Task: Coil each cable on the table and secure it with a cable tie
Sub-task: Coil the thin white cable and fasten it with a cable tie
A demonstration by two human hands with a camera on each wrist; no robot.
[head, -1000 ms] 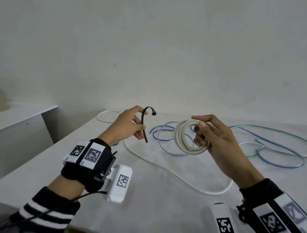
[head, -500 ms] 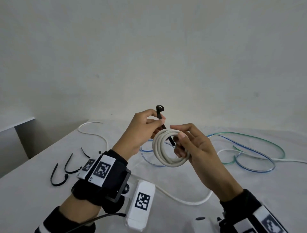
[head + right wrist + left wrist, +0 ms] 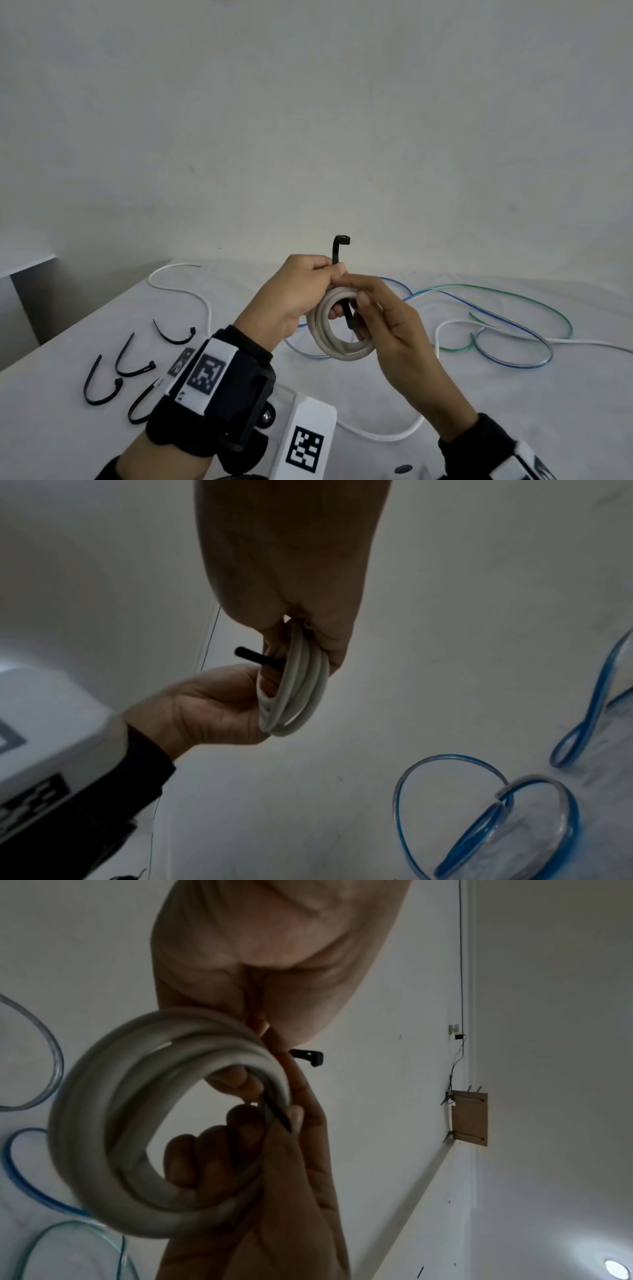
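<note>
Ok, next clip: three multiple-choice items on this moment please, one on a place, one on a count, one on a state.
1. Where do the spare cable ties lie?
A. on the table, left of the left hand
B. inside the coil
C. beside the blue cable

2. How many spare ties show?
A. two
B. four
C. six

3. The held cable tie is:
A. locked shut round the coil
B. lying on the table
C. threaded through the grey coiled cable, head free

Answers: A, they sit at the head view's lower left; B, four black curves there; C, its head stands clear above the left hand's grip.
</note>
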